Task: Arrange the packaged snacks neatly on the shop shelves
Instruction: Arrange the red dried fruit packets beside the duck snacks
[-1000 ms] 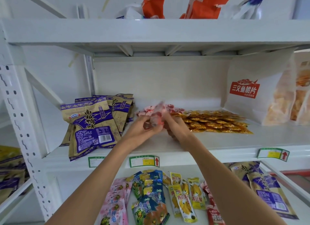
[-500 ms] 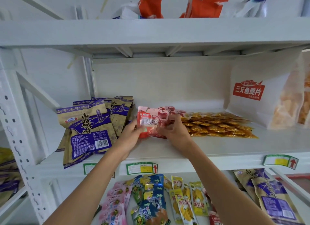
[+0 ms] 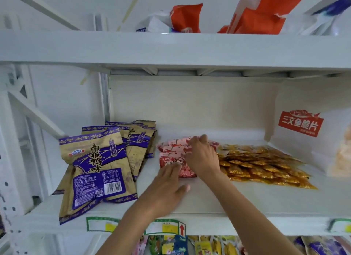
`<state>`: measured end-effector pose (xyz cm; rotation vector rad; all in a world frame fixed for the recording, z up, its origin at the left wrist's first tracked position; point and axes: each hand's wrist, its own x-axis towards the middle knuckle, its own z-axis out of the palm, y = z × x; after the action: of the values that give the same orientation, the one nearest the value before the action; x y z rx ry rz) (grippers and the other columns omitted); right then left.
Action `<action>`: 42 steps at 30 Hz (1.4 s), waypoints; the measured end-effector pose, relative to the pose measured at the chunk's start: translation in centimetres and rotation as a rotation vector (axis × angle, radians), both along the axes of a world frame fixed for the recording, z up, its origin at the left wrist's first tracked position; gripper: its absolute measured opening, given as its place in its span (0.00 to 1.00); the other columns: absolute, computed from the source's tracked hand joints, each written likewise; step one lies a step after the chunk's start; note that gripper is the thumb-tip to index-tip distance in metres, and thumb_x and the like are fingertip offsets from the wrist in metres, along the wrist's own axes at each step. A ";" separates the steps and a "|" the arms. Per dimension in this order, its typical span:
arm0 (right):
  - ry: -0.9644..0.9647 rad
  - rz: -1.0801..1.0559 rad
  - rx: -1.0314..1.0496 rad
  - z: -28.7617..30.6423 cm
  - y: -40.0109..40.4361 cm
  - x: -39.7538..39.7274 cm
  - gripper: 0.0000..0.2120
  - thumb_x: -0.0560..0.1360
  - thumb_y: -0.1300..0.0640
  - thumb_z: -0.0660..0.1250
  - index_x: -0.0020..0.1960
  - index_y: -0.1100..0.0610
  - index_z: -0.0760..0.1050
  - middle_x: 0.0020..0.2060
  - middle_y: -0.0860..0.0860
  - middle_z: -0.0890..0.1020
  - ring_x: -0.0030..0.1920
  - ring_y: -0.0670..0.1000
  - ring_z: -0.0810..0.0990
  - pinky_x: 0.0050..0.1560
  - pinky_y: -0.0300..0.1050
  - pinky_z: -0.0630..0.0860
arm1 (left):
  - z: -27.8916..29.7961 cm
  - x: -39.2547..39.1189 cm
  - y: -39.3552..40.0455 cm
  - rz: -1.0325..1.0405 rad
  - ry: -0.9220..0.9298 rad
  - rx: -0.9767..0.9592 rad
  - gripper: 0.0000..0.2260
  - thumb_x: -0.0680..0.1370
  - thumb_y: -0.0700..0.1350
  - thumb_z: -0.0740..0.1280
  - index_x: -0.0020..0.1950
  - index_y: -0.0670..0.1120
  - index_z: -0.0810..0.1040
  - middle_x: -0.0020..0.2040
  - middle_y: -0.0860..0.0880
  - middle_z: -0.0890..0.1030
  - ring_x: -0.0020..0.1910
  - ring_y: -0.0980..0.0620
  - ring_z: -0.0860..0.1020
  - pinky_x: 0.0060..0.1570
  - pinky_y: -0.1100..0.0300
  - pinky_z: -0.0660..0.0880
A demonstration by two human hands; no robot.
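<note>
- Both hands are on the white middle shelf [image 3: 247,203], working the little pile of pink-and-red snack packets [image 3: 171,154].
- Left hand [image 3: 167,186] lies palm-down with fingers pretty much straight and together, fingertips touching the front edge of the nearest pink-and-red packet, thumb sticking out to the right. It isn't gripping anything.
- Right hand [image 3: 202,156] rests on top of the same pile, fingers loosely spread and reaching toward the back packets (looks like flat pressing rather than a pinch, but the fingertips are a bit blurry).
- That pile sits mid-shelf, between the purple-and-gold bags [image 3: 96,169] on the left and the spread of small orange-gold sachets [image 3: 262,165] on the right, touching or just beside the sachets.
- Far right there's a big white bag with a red label [image 3: 302,123], standing upright.
- Top shelf has orange and white bags [image 3: 187,19]; yellow-and-green price tags [image 3: 165,227] are stuck on the shelf's front edge, and more colourful packets [image 3: 176,245] peek out below.
</note>
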<state>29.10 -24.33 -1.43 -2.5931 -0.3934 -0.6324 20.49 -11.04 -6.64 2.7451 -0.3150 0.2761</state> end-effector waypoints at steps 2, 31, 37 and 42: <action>-0.028 0.008 -0.037 1.8 0.6 2.8 0.17 0.80 0.63 0.65 0.69 0.57 0.73 0.64 0.55 0.71 0.60 0.57 0.78 0.52 0.53 0.81 | 0.1 0.1 0.0 -0.015 0.002 0.020 0.32 0.86 0.59 0.54 0.86 0.48 0.47 0.85 0.52 0.48 0.83 0.54 0.45 0.82 0.52 0.51; -0.041 0.462 0.663 8.4 -1.3 5.1 0.07 0.81 0.59 0.71 0.49 0.63 0.77 0.36 0.55 0.86 0.37 0.52 0.85 0.40 0.48 0.82 | 0.4 0.5 0.6 -0.024 0.119 0.166 0.36 0.84 0.66 0.48 0.86 0.49 0.41 0.85 0.51 0.37 0.83 0.45 0.32 0.82 0.44 0.36; 0.189 0.504 0.912 3.8 -2.2 -1.9 0.10 0.79 0.53 0.72 0.51 0.61 0.79 0.42 0.61 0.86 0.38 0.57 0.85 0.33 0.44 0.82 | -0.1 0.1 0.6 0.051 -0.054 0.130 0.33 0.84 0.66 0.51 0.85 0.53 0.46 0.85 0.48 0.36 0.83 0.43 0.32 0.79 0.35 0.35; 0.277 0.466 1.040 0.1 -2.6 -3.1 0.09 0.74 0.53 0.74 0.50 0.58 0.81 0.41 0.60 0.85 0.35 0.54 0.85 0.35 0.43 0.82 | 0.6 -1.3 1.3 0.168 -0.296 0.080 0.22 0.84 0.53 0.61 0.78 0.51 0.63 0.77 0.48 0.63 0.78 0.46 0.61 0.78 0.33 0.54</action>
<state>26.04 -26.91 -1.30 -1.4895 -0.4071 -0.1985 19.19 -9.78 -6.06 2.8117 -0.1742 0.7334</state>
